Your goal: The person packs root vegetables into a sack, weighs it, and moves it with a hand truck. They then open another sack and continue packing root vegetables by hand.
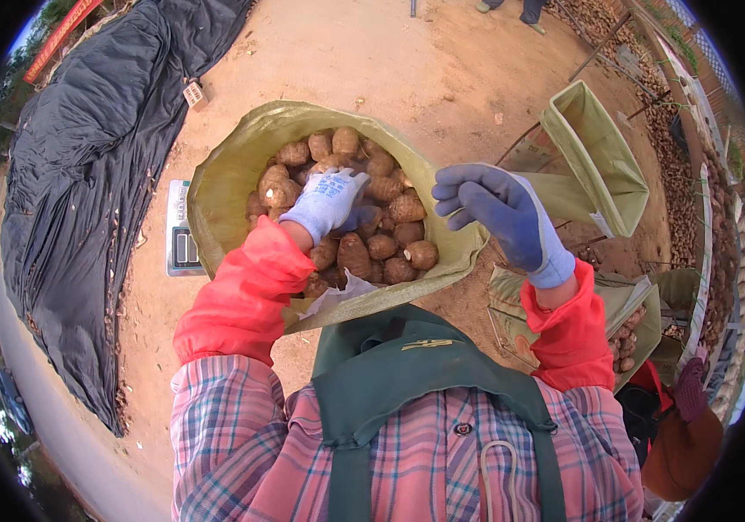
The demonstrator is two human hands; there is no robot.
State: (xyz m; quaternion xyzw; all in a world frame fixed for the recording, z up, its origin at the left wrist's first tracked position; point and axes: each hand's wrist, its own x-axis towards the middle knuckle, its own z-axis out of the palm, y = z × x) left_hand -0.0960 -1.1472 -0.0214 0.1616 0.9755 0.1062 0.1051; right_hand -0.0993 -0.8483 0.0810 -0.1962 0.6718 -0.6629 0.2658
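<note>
Before me stands a wide-mouthed olive woven sack [225, 189] holding many brown taro corms [382, 246]. My left hand [331, 199], in a light blue glove with a dark blue coated palm, reaches inside and rests among the corms. Its palm faces down, so I cannot tell whether it grips one. Over the sack's right rim is my right hand [491, 212], gloved alike, with slightly bent fingers and nothing visible in it. A torn white flap [336, 293] lies at the near rim.
A digital scale [185, 245] sits left of the sack. Black sheeting [92, 150] covers a long heap farther left. On the right are an open sack on a frame [598, 163] and a sack of corms [627, 336]. A person's legs [532, 12] show at the top.
</note>
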